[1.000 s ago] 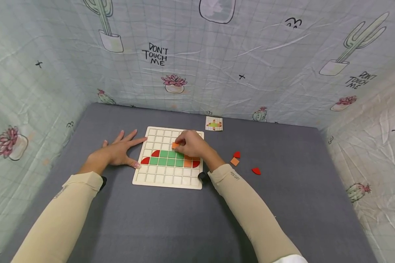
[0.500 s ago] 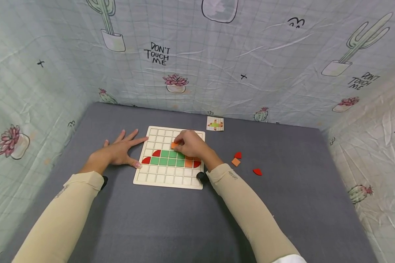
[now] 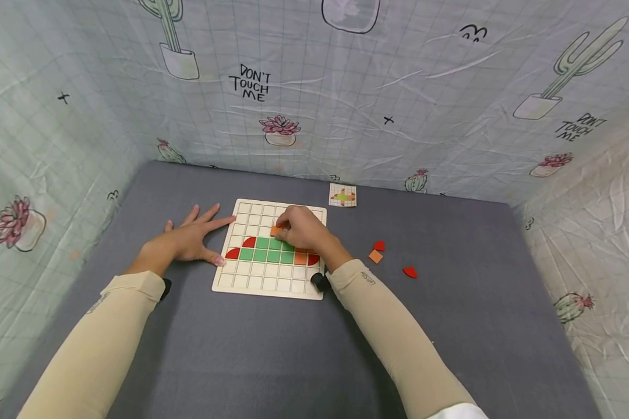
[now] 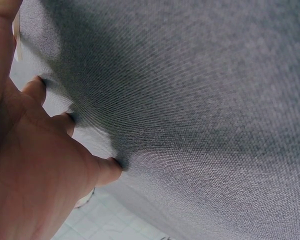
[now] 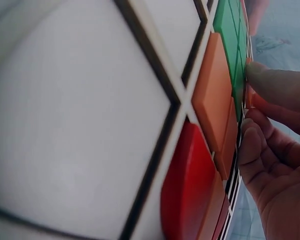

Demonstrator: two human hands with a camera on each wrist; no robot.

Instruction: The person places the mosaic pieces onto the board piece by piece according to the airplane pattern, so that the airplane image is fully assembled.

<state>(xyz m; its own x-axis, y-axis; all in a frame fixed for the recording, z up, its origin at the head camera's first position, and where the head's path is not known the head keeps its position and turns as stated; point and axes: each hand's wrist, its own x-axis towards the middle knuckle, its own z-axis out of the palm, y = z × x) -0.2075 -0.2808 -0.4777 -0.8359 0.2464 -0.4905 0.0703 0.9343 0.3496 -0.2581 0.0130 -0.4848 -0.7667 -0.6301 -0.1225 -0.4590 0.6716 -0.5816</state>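
A pale wooden grid board (image 3: 267, 285) lies on the grey table. On it are two rows of green square tiles (image 3: 260, 255), with red quarter-round tiles (image 3: 233, 254) at the row ends and an orange tile (image 3: 300, 258) near the right. My right hand (image 3: 308, 230) pinches an orange square tile (image 3: 275, 231) between thumb and fingers, just above the upper green row; its palm covers part of the board. Spread wide, my left hand (image 3: 188, 240) rests at the board's left edge, thumb and index tip touching it. The left wrist view shows its other fingertips on the cloth.
Right of the board lie a loose orange square (image 3: 375, 256), a red piece (image 3: 380, 245) touching it, and another red piece (image 3: 410, 272). A small pattern card (image 3: 343, 195) sits behind the board. Printed fabric walls (image 3: 314, 99) surround the table.
The right hand, with the orange square tile, has shifted slightly left over the board. My left hand stays in place. The head view has tilted a little.
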